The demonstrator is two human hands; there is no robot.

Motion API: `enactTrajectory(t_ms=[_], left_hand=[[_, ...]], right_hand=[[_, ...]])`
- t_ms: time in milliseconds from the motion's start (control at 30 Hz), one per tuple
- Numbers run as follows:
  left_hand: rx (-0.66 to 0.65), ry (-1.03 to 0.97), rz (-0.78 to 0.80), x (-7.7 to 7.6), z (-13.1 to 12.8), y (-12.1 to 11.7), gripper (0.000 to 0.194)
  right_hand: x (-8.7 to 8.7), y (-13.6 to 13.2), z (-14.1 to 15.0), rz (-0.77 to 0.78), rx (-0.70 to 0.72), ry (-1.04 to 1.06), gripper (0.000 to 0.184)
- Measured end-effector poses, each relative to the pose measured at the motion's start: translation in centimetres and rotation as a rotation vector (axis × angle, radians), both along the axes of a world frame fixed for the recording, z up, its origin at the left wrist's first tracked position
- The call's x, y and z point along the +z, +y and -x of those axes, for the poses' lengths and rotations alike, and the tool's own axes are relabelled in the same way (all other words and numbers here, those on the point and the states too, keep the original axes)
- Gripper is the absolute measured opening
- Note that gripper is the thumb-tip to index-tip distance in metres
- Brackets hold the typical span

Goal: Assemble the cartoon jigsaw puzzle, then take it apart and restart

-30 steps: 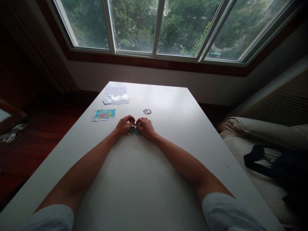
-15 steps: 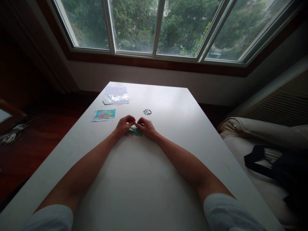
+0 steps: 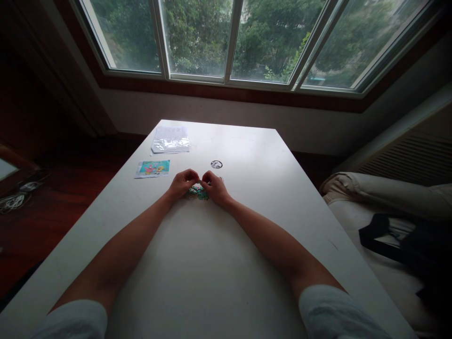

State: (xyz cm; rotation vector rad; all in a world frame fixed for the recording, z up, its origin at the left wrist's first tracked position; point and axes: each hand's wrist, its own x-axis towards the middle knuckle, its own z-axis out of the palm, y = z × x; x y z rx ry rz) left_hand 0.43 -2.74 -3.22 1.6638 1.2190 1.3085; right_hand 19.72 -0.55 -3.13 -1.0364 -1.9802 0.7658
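Both my forearms stretch out over the white table [image 3: 219, 263]. My left hand [image 3: 181, 183] and my right hand [image 3: 214, 187] meet at the table's middle, fingers curled and pinching together over a small heap of green and teal puzzle pieces [image 3: 197, 191]. The fingertips of both hands touch each other above the heap, and they seem to press small pieces together. What exactly sits between the fingers is too small to make out.
A colourful cartoon picture card [image 3: 152, 168] lies left of my hands. Behind it rests a clear plastic bag on paper [image 3: 170, 140]. A round cable hole [image 3: 216, 164] is in the tabletop. A cushioned seat with a black bag [image 3: 406, 240] stands at the right.
My hands have shifted only slightly; the fingertips have drawn closer together over the puzzle pieces.
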Motion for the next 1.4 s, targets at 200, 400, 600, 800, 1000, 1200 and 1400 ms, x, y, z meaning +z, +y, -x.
enactTrajectory(t_ms=[200,400,600,800,1000,1200,1400], left_hand=[[-0.013,-0.072,0.030,-0.3,0.2,0.2,0.026],[-0.032,-0.050,0.002,0.0,0.2,0.0,0.026],[-0.018,0.007,-0.017,0.1,0.1,-0.2,0.020],[0.167,-0.023,0.014,0.2,0.7,0.1,0.019],[0.132,-0.203,0.185,0.8,0.8,0.2,0.027],[0.121,-0.279,0.207,1.2,0.9,0.3,0.031],[0.254,-0.039,0.154,1.1,2.8,0.6,0.026]], right_hand=[[0.1,-0.1,0.1,0.004,0.061,0.050,0.013],[-0.1,0.3,0.2,0.101,0.028,0.093,0.015],[-0.2,0.0,0.3,0.028,0.015,0.054,0.014],[0.1,0.1,-0.1,-0.083,0.045,-0.074,0.014],[1.6,-1.0,-0.9,-0.162,-0.085,-0.431,0.029],[2.5,-2.5,-0.5,-0.151,0.014,-0.611,0.050],[2.1,-2.7,-0.2,-0.294,0.151,-0.606,0.048]])
